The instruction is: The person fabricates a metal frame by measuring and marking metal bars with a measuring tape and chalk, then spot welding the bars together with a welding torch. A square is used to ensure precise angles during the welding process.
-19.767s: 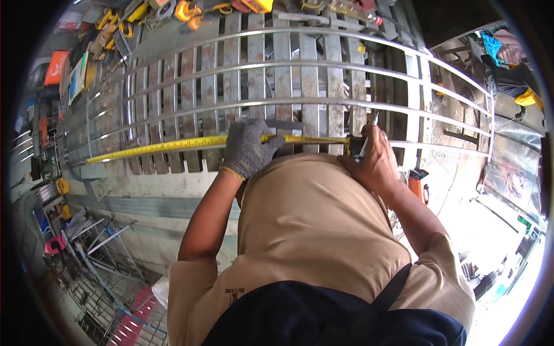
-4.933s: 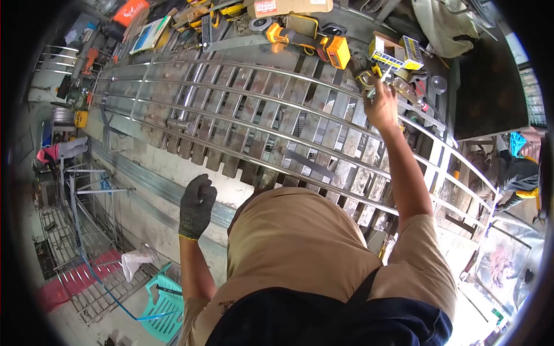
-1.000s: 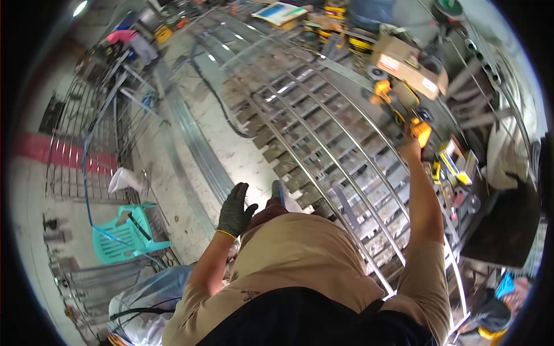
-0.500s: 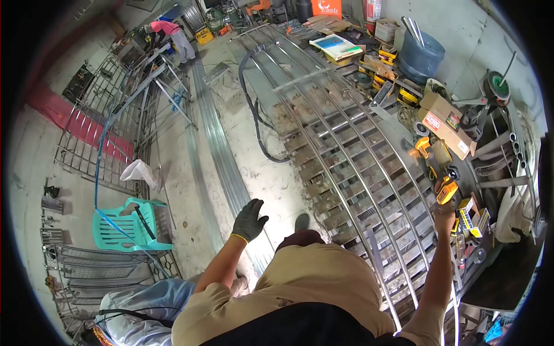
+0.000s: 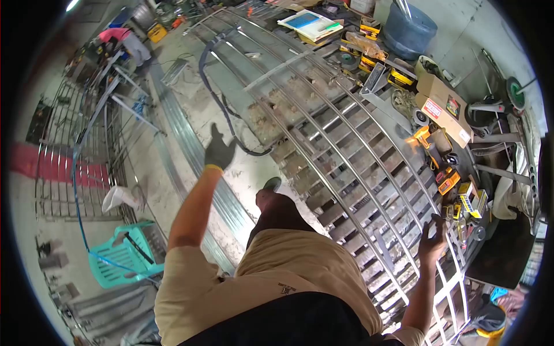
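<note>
From my remote seat, I see a person striding beside a long curved metal frame (image 5: 340, 150) lying on a slatted workbench (image 5: 323, 190). The gloved left hand (image 5: 219, 151) is flung out over the concrete floor, fingers spread wide, holding nothing. The bare right hand (image 5: 433, 242) hovers open at the frame's near rail, empty, just short of an orange power tool (image 5: 434, 151) and small yellow boxes (image 5: 470, 199). I judge the risks plain: a black cable (image 5: 222, 109) snakes across the floor by the forward foot (image 5: 271, 184) and could trip it, and the bare palm could catch on a rail edge.
</note>
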Demonstrator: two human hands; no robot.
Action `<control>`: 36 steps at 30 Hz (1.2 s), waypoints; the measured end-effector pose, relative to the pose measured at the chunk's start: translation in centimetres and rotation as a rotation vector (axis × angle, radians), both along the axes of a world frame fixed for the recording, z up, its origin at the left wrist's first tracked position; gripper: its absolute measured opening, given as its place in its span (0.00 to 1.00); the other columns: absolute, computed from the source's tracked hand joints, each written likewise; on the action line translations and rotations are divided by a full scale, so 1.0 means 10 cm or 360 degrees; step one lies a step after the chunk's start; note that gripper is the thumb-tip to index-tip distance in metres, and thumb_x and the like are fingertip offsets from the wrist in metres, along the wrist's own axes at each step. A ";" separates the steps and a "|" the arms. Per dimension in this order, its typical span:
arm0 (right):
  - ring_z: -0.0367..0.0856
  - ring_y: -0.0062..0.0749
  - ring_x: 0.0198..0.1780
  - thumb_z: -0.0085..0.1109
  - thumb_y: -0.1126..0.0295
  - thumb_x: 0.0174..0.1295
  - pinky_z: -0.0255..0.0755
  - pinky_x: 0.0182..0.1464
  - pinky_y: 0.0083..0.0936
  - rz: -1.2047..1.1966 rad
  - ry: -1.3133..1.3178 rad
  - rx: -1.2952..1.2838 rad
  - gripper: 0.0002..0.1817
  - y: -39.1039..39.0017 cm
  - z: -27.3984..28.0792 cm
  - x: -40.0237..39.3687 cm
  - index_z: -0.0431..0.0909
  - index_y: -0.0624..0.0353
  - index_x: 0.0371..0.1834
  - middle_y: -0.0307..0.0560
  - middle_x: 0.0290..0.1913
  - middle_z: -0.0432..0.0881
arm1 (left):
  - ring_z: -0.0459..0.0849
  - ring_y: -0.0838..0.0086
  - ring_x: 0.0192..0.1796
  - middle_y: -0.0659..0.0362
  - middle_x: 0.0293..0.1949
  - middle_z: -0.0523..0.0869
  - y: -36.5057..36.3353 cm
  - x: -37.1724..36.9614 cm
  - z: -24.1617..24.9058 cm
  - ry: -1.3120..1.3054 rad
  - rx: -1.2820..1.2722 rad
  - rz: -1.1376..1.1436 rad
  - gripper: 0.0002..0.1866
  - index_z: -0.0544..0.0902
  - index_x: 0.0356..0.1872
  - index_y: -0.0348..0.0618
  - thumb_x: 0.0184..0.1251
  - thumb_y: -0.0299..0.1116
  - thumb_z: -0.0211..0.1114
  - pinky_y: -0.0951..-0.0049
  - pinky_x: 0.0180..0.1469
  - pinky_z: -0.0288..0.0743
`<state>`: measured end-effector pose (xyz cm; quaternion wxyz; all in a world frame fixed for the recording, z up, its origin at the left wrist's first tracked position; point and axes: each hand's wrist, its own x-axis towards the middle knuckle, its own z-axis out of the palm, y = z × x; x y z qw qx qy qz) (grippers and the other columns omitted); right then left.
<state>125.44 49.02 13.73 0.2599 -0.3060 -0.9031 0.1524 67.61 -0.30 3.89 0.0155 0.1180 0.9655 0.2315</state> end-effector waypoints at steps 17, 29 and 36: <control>0.83 0.64 0.65 0.72 0.79 0.64 0.76 0.71 0.54 -0.0296 -0.0880 -0.0317 0.33 -2.67 0.70 -2.83 0.77 0.59 0.74 0.61 0.66 0.84 | 0.88 0.39 0.68 0.37 0.68 0.87 1.04 -6.66 -0.15 0.0238 -0.0397 -0.0270 0.40 0.85 0.69 0.43 0.57 0.54 0.82 0.46 0.71 0.81; 0.84 0.57 0.66 0.76 0.76 0.62 0.73 0.73 0.54 -0.0274 -0.1073 -0.0431 0.33 -3.16 0.85 -3.10 0.77 0.58 0.72 0.58 0.69 0.82 | 0.93 0.39 0.56 0.42 0.50 0.95 0.83 -6.79 -0.17 0.0421 -0.0391 -0.0042 0.18 0.89 0.53 0.44 0.72 0.45 0.71 0.42 0.57 0.85; 0.83 0.57 0.68 0.77 0.73 0.64 0.74 0.74 0.51 -0.0368 -0.0587 -0.0623 0.25 -3.47 0.63 -3.34 0.83 0.59 0.65 0.56 0.66 0.85 | 0.93 0.49 0.50 0.42 0.51 0.90 0.01 -4.73 0.49 0.0622 0.0284 -0.0029 0.25 0.82 0.60 0.33 0.77 0.45 0.74 0.51 0.56 0.85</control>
